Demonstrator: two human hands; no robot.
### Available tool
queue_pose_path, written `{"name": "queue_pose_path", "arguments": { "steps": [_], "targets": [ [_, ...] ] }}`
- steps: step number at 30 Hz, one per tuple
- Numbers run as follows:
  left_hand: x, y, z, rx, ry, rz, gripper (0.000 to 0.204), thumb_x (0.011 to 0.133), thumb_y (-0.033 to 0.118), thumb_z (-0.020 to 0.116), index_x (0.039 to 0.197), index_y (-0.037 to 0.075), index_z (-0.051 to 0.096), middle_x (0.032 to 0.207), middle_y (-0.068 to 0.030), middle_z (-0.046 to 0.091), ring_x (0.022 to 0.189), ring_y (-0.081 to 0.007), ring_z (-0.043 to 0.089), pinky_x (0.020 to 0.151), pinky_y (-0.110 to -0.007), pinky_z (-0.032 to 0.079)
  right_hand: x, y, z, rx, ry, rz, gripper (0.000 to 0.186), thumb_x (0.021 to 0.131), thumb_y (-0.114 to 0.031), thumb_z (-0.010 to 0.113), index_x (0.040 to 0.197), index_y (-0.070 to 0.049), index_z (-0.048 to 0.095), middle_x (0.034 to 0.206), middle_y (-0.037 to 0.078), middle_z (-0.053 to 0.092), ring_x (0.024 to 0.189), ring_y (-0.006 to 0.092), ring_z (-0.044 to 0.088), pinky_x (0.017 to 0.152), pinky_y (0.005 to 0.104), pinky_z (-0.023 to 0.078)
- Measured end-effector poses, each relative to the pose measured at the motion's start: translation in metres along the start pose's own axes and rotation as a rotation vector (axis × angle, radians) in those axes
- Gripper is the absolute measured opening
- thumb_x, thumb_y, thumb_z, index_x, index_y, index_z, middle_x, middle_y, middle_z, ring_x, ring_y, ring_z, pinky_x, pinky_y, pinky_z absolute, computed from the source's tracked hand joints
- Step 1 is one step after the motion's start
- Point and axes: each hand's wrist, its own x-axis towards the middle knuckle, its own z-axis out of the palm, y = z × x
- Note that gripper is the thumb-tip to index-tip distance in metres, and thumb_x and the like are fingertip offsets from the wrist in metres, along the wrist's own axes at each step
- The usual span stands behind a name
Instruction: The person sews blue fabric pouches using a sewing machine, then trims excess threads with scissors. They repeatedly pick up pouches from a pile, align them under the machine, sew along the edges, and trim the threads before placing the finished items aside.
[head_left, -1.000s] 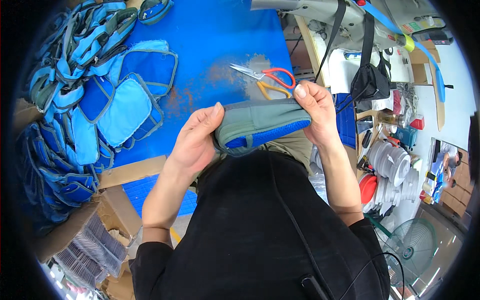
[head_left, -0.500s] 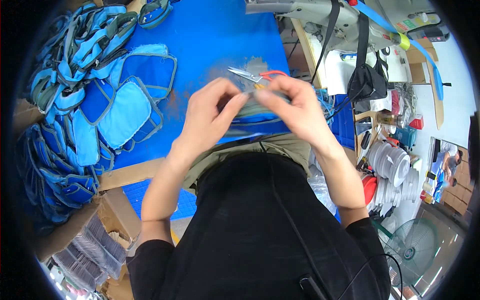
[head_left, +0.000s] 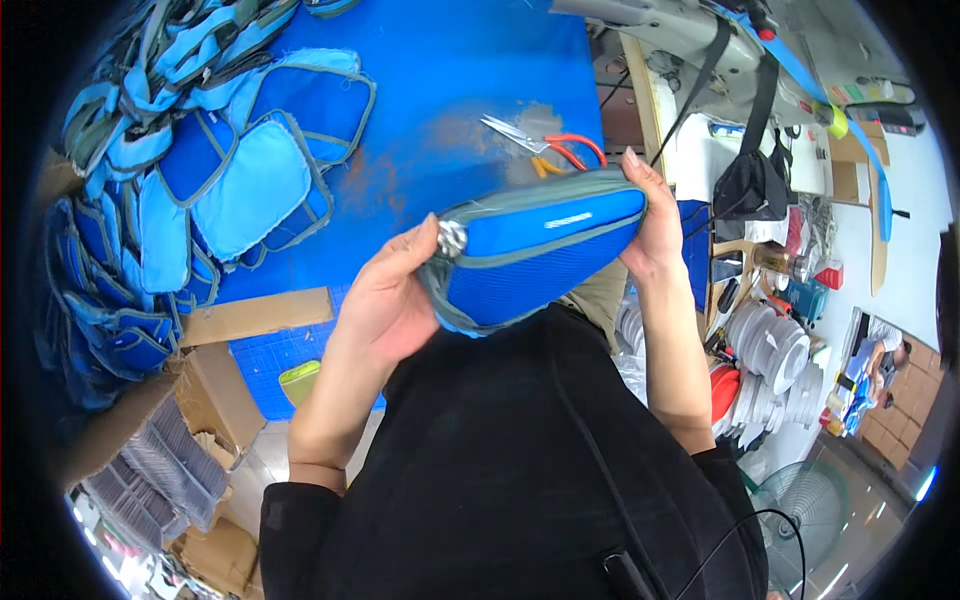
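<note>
Blue-and-grey pouch (head_left: 545,265) held up over near edge of blue worktop (head_left: 450,60), toward near R corner. L hand (head_left: 385,300) closed on its L end, thumb on top, a shiny silvery bit by the thumb, unclear what; R hand (head_left: 655,225) grips R end, most fingers hidden behind.

Scissors (head_left: 536,143) lie open nr R edge, just past pouch, which hides part of the yellow handle. L side is crowded: loose blue-and-grey fabric pieces (head_left: 250,185) cover L edge & reach inward. Cardboard box (head_left: 215,395) at near L corner, w/ a flap along near edge & stacked grey pcs inside. Off R edge: grey machine (head_left: 690,40), black bag (head_left: 752,190) hanging, white spools (head_left: 775,345); green fan (head_left: 800,505) well apart, lower R.
</note>
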Motion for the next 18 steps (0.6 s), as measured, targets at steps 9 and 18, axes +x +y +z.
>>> {"name": "queue_pose_path", "arguments": {
  "steps": [9,18],
  "targets": [
    [0.000,0.003,0.007,-0.248,-0.011,-0.079,0.030,0.108,0.027,0.056,0.119,0.003,0.067,0.116,-0.0095,0.073,0.107,-0.0198,0.070,0.097,-0.039,0.056,0.012,0.027,-0.032,0.086,0.025,0.193,0.032,0.106,-0.031,0.057,0.114,-0.002,0.068,0.106,0.015,0.075,0.094,0.0247,0.074,0.084,0.0389,0.061],
    [0.007,0.006,-0.008,-0.259,0.055,-0.050,0.028,0.106,0.028,0.059,0.116,0.003,0.068,0.114,-0.0106,0.074,0.104,-0.0208,0.071,0.094,-0.041,0.057,0.009,0.028,-0.022,0.193,0.027,0.306,0.035,0.104,-0.029,0.061,0.119,0.002,0.067,0.108,0.016,0.075,0.093,0.0244,0.075,0.082,0.0365,0.061]
  ]
}}
